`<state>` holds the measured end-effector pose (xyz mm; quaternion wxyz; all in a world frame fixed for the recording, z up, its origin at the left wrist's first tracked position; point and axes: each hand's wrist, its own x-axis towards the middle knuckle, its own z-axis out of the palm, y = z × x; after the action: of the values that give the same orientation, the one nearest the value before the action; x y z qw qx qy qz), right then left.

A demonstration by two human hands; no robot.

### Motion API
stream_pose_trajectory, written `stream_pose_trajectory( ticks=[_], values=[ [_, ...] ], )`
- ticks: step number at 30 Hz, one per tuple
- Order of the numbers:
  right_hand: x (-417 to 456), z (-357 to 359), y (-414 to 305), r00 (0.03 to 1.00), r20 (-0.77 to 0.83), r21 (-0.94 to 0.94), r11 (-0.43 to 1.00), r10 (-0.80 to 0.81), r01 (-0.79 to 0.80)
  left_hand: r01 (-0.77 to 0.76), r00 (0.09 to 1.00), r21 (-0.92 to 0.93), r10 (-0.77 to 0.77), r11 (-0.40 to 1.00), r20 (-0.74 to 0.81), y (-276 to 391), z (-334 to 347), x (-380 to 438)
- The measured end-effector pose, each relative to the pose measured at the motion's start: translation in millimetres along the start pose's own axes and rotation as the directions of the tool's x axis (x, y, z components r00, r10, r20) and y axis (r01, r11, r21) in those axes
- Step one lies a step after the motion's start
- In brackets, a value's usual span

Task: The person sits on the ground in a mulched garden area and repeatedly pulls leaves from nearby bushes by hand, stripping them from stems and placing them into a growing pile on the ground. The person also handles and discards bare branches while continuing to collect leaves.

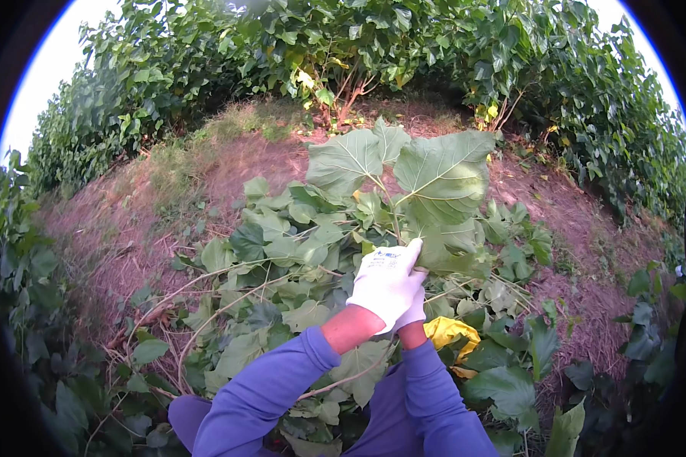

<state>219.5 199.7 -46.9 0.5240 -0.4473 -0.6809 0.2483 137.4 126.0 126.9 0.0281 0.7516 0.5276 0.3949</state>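
My left hand [384, 280], in a white work glove bearing writing, is closed around the stem of a leafy branch [396, 220]. Broad lobed leaves [447, 177] at its top end spread out just beyond my fingers, pale undersides showing. Pressed against the left hand from behind and below is my right hand [416, 305], also in a white glove. Most of it is hidden, so its grip does not show. Under both hands lies a heap of cut leafy branches [297, 251]. A bare stem [354, 376] runs below my wrists toward my lap.
Crumpled yellow material [453, 334] lies among leaves right of my right wrist. Long bare stems [206, 328] stick out leftward from the heap. Dry, straw-covered ground [234, 163] rises beyond, up to a row of dense leafy bushes [349, 57] with woody trunks [346, 105].
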Motion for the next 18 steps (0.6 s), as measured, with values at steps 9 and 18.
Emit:
stream_pose_trajectory(
  ticks=[9,18],
  values=[
    [1,-2,-16,0.979,0.149,0.008,0.99,-0.142,0.143,0.009,0.998,-0.042,-0.006,0.999,0.07,-28,-5,-19],
    [-19,10,-17,0.989,0.072,0.474,0.877,-0.126,0.077,0.02,0.98,-0.036,-0.013,0.999,0.198,-16,-13,-23]
  ],
)
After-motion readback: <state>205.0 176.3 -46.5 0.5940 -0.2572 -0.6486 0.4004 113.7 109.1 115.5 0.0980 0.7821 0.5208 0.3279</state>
